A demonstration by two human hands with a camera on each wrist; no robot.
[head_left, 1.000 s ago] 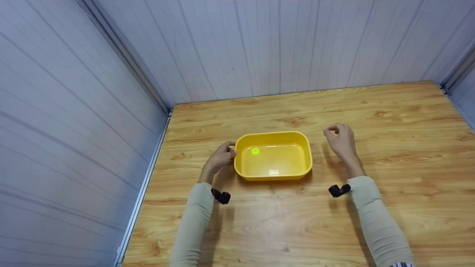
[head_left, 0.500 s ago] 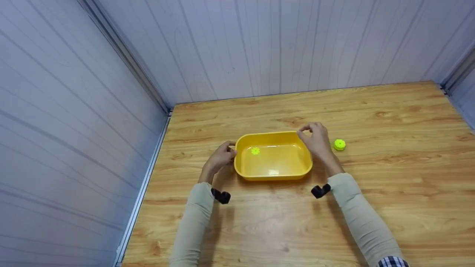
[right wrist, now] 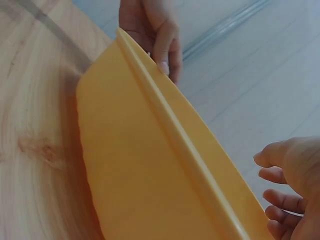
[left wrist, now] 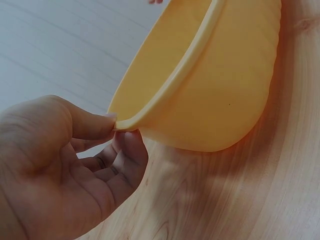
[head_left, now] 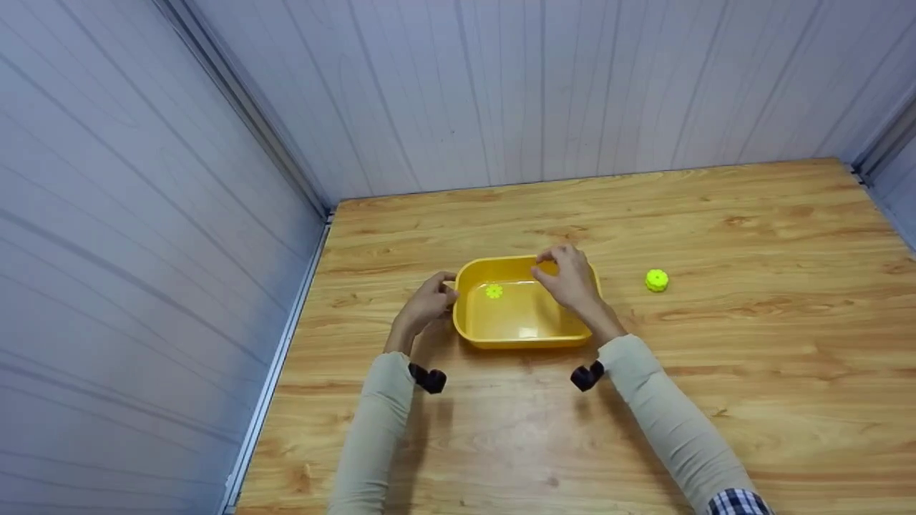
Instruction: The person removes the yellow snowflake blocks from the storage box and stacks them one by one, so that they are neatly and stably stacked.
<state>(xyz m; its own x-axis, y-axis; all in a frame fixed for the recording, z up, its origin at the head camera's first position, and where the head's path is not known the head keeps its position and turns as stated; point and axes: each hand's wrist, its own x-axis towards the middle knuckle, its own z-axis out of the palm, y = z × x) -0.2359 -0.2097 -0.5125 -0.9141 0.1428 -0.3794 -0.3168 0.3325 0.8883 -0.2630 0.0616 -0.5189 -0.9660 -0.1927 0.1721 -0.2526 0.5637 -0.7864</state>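
A yellow plastic tray point(head_left: 515, 342) stands on the wooden table. My left hand point(head_left: 426, 307) pinches its left rim between thumb and fingers, which shows closely in the left wrist view. My right hand point(head_left: 572, 282) is over the right part of the tray, fingers loosely bent and thumb apart from them. Nothing shows between its fingertips point(right wrist: 262, 159) in the right wrist view. A small bright green flower-shaped piece point(head_left: 494, 291) lies inside the tray toward the left. To the tray's right, a thicker green flower-shaped piece point(head_left: 656, 280), perhaps a stack, sits on the table.
The wooden table point(head_left: 751, 322) runs back to a pale panelled wall point(head_left: 501, 93), with another wall point(head_left: 143, 214) at the left. A black wrist camera point(head_left: 429, 379) sits by each sleeve, low over the table.
My right hand has moved left from over the thicker green piece, uncovering it, to above the tray. The left hand keeps its pinch on the rim, and the tray stays put.
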